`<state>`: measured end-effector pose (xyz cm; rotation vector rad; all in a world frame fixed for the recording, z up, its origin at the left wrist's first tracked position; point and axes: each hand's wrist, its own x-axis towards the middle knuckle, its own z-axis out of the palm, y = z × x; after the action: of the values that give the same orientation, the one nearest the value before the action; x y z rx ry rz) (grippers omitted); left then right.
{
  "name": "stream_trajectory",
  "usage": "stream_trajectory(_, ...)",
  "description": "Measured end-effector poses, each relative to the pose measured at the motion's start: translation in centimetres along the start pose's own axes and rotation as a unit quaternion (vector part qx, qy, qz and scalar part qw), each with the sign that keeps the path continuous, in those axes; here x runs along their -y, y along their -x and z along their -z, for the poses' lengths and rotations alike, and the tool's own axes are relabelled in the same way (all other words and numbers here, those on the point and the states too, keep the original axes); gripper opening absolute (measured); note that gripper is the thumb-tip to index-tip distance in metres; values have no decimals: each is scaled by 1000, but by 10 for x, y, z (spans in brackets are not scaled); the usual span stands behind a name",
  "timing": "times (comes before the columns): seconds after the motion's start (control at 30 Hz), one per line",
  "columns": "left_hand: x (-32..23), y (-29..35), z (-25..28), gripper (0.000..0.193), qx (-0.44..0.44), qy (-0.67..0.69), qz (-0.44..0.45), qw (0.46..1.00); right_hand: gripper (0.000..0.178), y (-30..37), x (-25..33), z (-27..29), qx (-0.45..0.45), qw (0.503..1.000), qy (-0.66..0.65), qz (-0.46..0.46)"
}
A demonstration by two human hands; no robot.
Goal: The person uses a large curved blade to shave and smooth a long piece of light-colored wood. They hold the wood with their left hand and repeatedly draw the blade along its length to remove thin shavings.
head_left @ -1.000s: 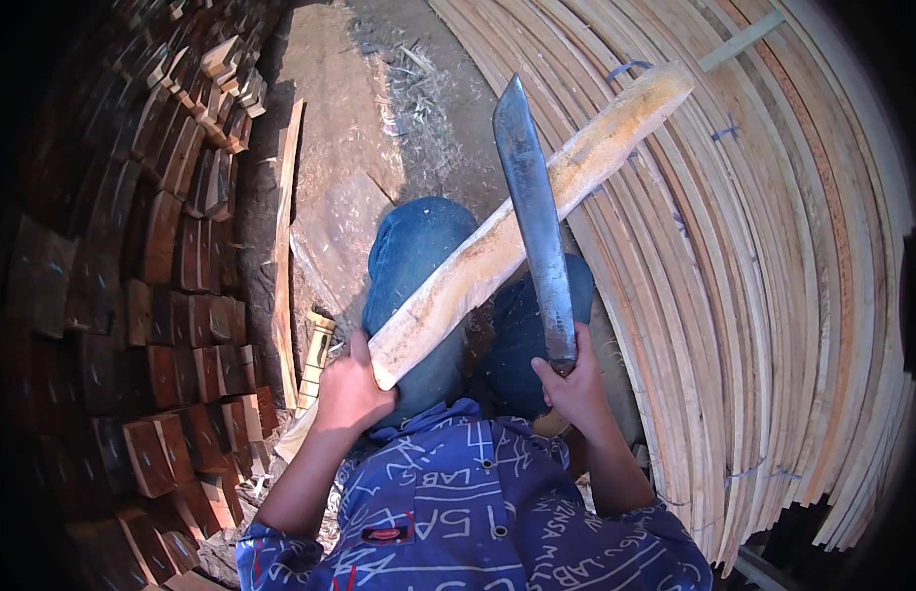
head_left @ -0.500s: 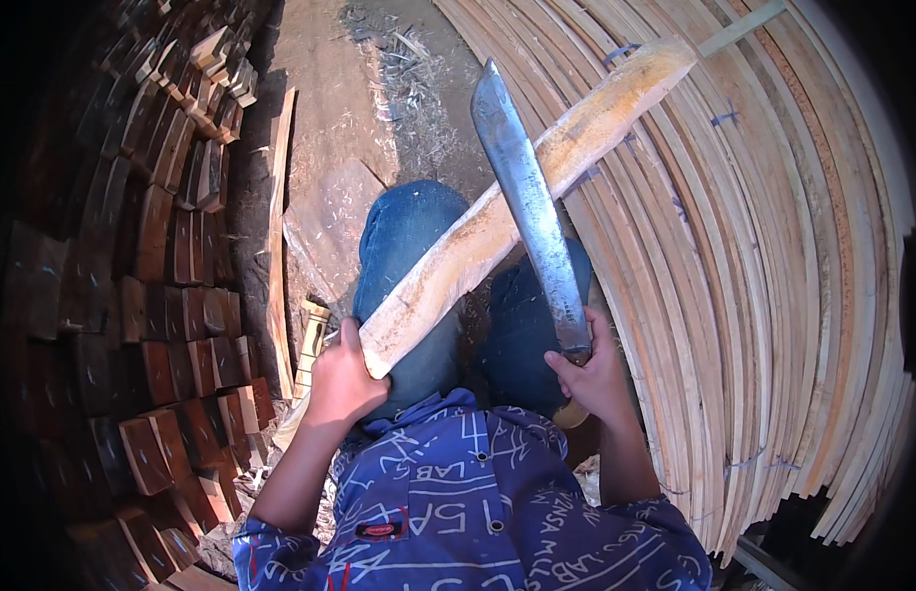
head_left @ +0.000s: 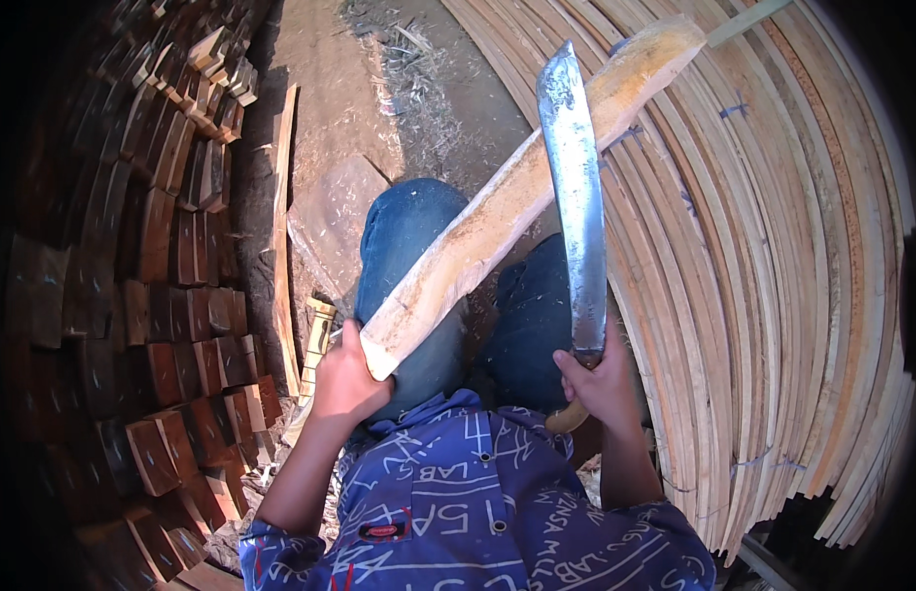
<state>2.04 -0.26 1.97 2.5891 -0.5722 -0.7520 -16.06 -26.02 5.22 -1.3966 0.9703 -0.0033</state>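
Observation:
My left hand is closed round the near end of a long, rough-hewn piece of wood. The wood slants away to the upper right, over my left knee, its pale faces marked with brown patches. In my right hand is a machete, gripped by its handle, of which a curved end shows below the fingers. Its broad metal blade points away from me and crosses in front of the wood's far half. Whether blade and wood touch, I cannot tell.
Stacked dark wood blocks line the left side. Long pale strips lie bundled with ties on the right. Beyond my knees are a flat slab and wood shavings on the ground. A thin plank lies beside the blocks.
The machete has swung to the right, its blade now more upright and its tip farther along the wood. The wood's far end has risen slightly in view; the left hand keeps its hold.

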Motion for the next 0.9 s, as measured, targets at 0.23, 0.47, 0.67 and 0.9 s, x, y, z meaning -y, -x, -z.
stream_trajectory(0.23,-4,-3,5,55,15,-13,16,1000,59,-7,-43,2,-21,974,176,140)
stream_trajectory(0.47,-6,-5,1,51,25,19,16,999,46,-1,-2,-22,-74,927,239,279)
stream_trajectory(0.67,-4,-5,1,51,29,7,35,999,53,-9,11,-4,-85,884,325,325)
stream_trajectory(0.9,0,-5,-5,54,7,-5,10,1000,41,-32,45,-24,-65,788,461,403)
